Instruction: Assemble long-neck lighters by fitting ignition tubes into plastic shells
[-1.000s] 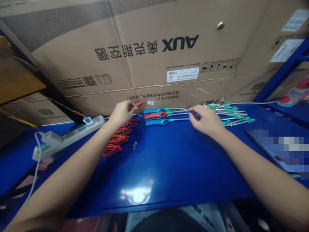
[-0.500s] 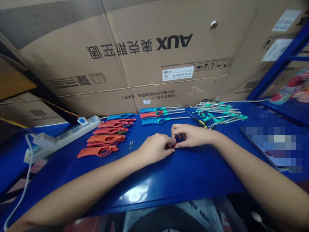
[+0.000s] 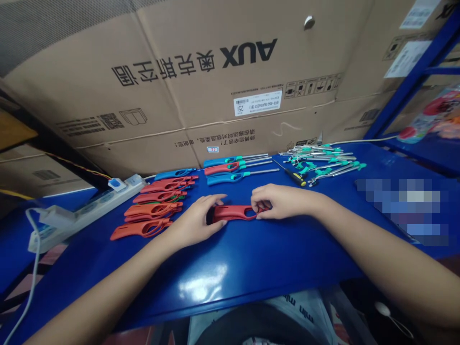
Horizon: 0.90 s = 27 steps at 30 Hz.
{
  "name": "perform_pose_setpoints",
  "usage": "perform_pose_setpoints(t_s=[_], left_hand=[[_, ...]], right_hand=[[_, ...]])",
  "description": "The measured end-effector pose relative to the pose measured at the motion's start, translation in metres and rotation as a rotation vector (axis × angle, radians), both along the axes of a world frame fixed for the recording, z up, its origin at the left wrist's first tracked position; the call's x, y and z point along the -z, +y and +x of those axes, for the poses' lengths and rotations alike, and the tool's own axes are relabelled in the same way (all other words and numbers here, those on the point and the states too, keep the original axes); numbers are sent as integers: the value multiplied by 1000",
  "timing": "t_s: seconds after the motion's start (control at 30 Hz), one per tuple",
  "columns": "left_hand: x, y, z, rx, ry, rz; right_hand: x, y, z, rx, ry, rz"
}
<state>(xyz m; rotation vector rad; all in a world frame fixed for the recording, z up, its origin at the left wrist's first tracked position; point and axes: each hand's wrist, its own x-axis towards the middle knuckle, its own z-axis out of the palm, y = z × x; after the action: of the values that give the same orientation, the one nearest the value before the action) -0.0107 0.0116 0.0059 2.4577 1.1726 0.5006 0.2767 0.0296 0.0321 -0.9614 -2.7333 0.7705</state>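
Forearms point(image 3: 111, 292), both bare, enter my camera view from the lower corners. Between them, below the front edge of the blue surface point(image 3: 251, 258), I see a light sheet point(image 3: 307, 311) with dark letters. Farther in, at the middle of the surface, is the red handle point(image 3: 233, 212), placed crosswise. The right hand point(image 3: 278, 201) holds its right end, pinched narrowly between the thumb and the bent fingers, just beside the oval loop. The left hand point(image 3: 196, 220) is at the other end; its thumb and fingers stand wide apart around this end, and I cannot tell if they touch it. Whether the red handle rests on the surface or is slightly raised, I also cannot tell.

To the left, a row of red and orange handles point(image 3: 143, 210) lies on the surface, some overlapping, and beyond the row is one blue handle point(image 3: 170, 175). A white power strip point(image 3: 102, 202) lies farther left. Beyond the right hand I find a black and yellow screwdriver point(image 3: 294, 178). On its left, blue and red long lighters point(image 3: 221, 179) lie side by side, metal tubes to the right. On its right is a loose heap of metal tubes with green parts point(image 3: 336, 157). Behind everything stands brown cardboard point(image 3: 215, 103), printed with upside-down letters.
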Motion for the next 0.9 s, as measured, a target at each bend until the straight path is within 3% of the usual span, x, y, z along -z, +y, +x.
perform_pose_setpoints(t_s=[0.17,0.33,0.4,0.53,0.73,0.9], left_hand=[[10,0,-3,-21,-64,20],[12,-3,-3,-48,-61,103],[12,-6,-2,-43,-39,117],[12,-7,-2,-27,4,133],[15,-5,0,20,7,157],[10,-8,3,5,-43,162]], right_hand=[[1,0,0,11,19,27],[1,5,2,216,163,239],[-1,6,5,259,159,251],[-11,5,14,277,11,48],[-15,-3,8,172,-168,-367],[-6,-4,-1,143,-192,-257]])
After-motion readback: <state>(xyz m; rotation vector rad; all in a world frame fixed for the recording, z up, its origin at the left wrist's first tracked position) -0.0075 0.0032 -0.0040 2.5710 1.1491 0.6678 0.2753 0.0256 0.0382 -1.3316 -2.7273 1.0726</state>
